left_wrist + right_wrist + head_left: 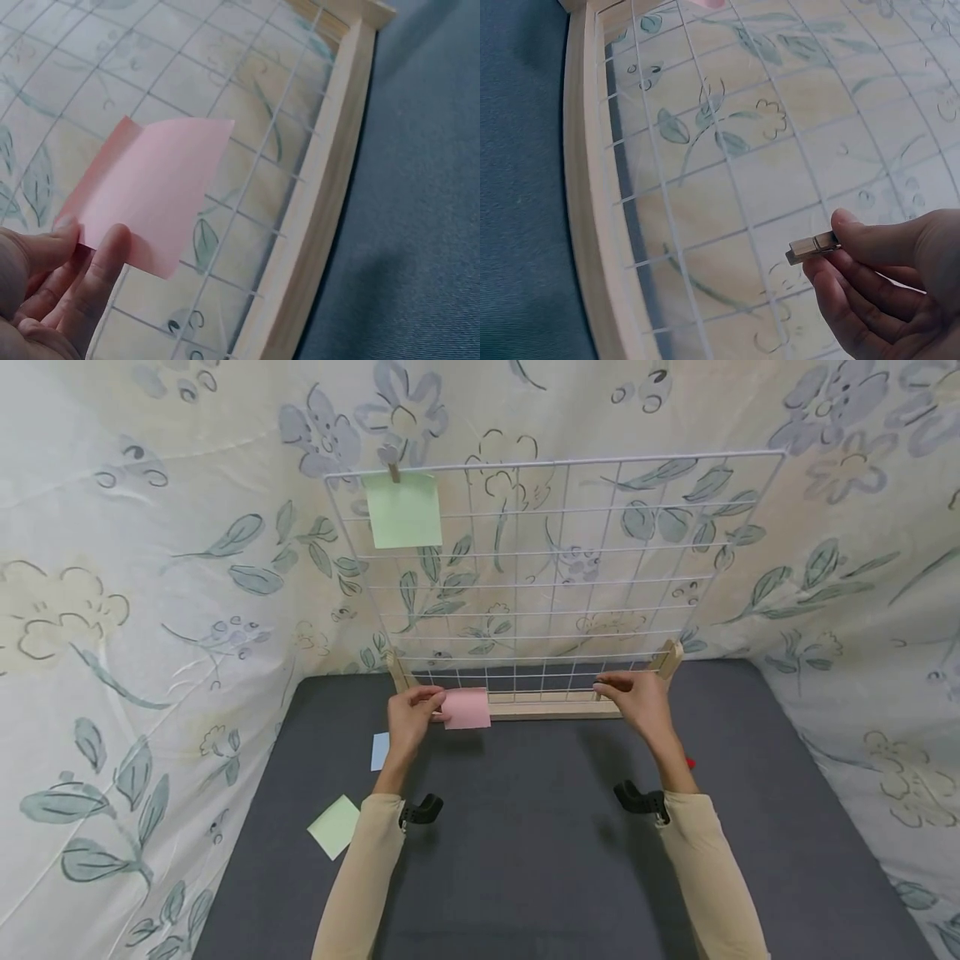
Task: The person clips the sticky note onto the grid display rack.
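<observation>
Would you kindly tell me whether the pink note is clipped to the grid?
Not clipped: the left hand pinches the pink note at one edge, and the clothespin in the right hand is apart from it.

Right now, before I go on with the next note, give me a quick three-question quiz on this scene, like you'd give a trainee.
1. The left hand holds a paper square. Which colour is it? A) blue B) pink C) green
2. True or false: the hanging green note is at the top edge of the wire grid.
3. Fill in: the right hand pinches a small wooden ____.

Key: 1. B. 2. True. 3. Clothespin.
</observation>
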A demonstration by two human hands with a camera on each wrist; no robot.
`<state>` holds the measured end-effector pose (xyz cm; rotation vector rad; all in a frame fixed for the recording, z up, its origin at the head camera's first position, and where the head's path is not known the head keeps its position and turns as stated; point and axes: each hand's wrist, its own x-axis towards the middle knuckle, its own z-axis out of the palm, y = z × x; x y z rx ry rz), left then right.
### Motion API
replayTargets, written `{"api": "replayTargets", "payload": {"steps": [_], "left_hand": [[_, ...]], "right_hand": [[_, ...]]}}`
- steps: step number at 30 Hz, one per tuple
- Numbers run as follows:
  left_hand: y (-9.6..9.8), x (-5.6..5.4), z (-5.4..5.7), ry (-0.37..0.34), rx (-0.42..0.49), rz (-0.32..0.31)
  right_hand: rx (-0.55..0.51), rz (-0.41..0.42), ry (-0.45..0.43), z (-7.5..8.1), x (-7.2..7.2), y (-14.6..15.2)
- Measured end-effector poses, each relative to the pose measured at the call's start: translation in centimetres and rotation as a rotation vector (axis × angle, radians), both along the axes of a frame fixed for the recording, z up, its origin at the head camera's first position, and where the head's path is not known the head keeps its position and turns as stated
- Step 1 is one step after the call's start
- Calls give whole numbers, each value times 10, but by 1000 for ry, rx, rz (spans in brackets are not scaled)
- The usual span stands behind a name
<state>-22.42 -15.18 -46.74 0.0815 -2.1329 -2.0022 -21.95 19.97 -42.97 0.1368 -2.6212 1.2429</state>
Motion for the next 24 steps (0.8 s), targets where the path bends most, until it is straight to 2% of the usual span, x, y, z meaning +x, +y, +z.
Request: {"api": "replayTargets", "payload": {"steps": [8, 13, 20, 24], "left_hand": [[4, -2, 13, 22, 14, 10], [5, -7, 28, 41, 25, -27], [-11, -19, 51, 114, 54, -9], [-15, -21, 59, 112, 51, -31]], "right_hand": [[15, 15, 40, 20, -7, -8], [2, 26, 55, 29, -11, -15], [7, 76, 61, 35, -14, -28], [17, 66, 63, 41, -16, -28]]}}
